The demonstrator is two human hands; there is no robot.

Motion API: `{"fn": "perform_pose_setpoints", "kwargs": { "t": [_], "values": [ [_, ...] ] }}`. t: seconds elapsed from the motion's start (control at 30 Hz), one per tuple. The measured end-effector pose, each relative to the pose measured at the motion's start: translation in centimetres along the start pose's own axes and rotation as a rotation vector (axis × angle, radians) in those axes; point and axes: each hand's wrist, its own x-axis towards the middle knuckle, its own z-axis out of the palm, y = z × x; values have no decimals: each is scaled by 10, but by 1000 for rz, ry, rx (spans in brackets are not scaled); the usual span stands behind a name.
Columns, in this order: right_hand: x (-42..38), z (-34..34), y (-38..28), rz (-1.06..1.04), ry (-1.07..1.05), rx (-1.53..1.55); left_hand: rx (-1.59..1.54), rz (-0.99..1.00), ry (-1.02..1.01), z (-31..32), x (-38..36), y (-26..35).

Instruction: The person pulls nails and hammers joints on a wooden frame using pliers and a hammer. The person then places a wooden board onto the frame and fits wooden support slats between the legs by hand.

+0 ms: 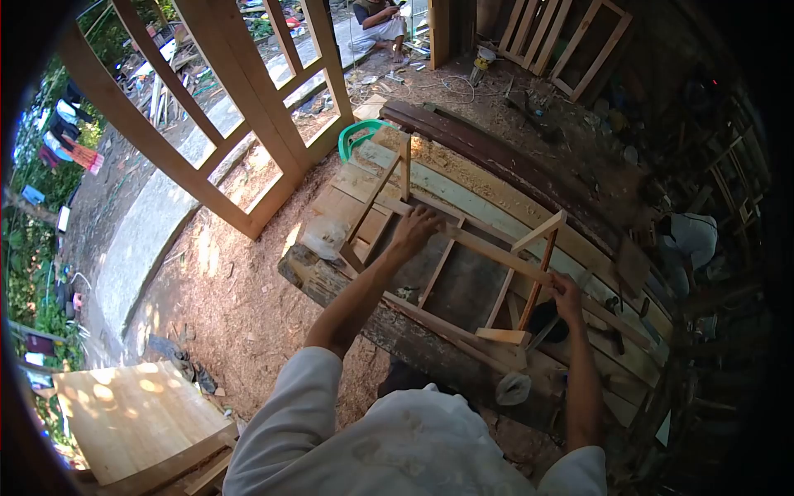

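Note:
A small wooden frame [440, 274] with thin crosspieces and short uprights lies on the workbench in front of me. A long wooden strip [496, 255] runs across its far side. My left hand [419, 229] is closed over the strip's left part, near a tall upright [405, 167]. At the strip's right part, my right hand [566, 298] grips it with bent fingers. Just left of that hand stands a slanted reddish-brown stick [542, 277], joined to a pale block [503, 336]. A dark round opening or container [548, 321] sits below my right hand, partly hidden.
The plank workbench [331, 289] has shavings along its far side. A hammer [614, 337] lies at its right. Large wooden frames [281, 157] stand at the left. A green plastic chair [357, 132] touches the far end. One person [382, 23] sits outside; another [693, 236] bends at right.

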Motion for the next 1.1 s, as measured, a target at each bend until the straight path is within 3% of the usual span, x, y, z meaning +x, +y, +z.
{"fn": "perform_pose_setpoints", "kwargs": {
  "t": [0.17, 0.23, 0.27, 0.33, 0.43, 0.5, 0.57, 0.63, 0.67, 0.7, 0.77, 0.83, 0.93, 1.1],
  "values": [
    [7, -1, -15, -10, -3, 2, -62, -4, 33, 4, 1, -40],
    [10, 0, -12, 7, -1, 38, -207, -144, 213, -1, -2, -46],
    [11, -1, -10, -14, -6, 19, -204, -138, 206, -4, -4, -50],
    [12, -3, -7, -27, -6, 8, -53, -549, 287, -15, -7, -54],
    [16, -1, 2, -95, 47, -7, -100, -696, 141, -30, 2, -64],
    [18, 2, 15, -133, 71, 51, 19, -659, 108, -29, 7, -80],
    [14, -1, 7, -124, 61, 5, -190, -783, 164, -17, 11, -122],
    [13, -4, -2, -149, 48, 28, -58, -796, 175, -28, 5, -128],
    [12, -5, -6, -136, 54, 39, -110, -884, -4, -35, 4, -134],
    [11, -6, -7, -163, 48, -20, -104, -878, -20, -36, 0, -135],
    [12, -10, -11, -182, 45, -76, -697, -1058, -48, -36, -5, -137],
    [11, -11, -13, -177, 24, -73, -792, -998, -14, -17, -12, -156],
    [13, -7, -9, -176, 48, -51, -582, -1015, 15, -15, -12, -155],
    [14, -8, -24, -229, 75, -186, -1031, -987, -104, -28, -14, -166]
  ]
}}
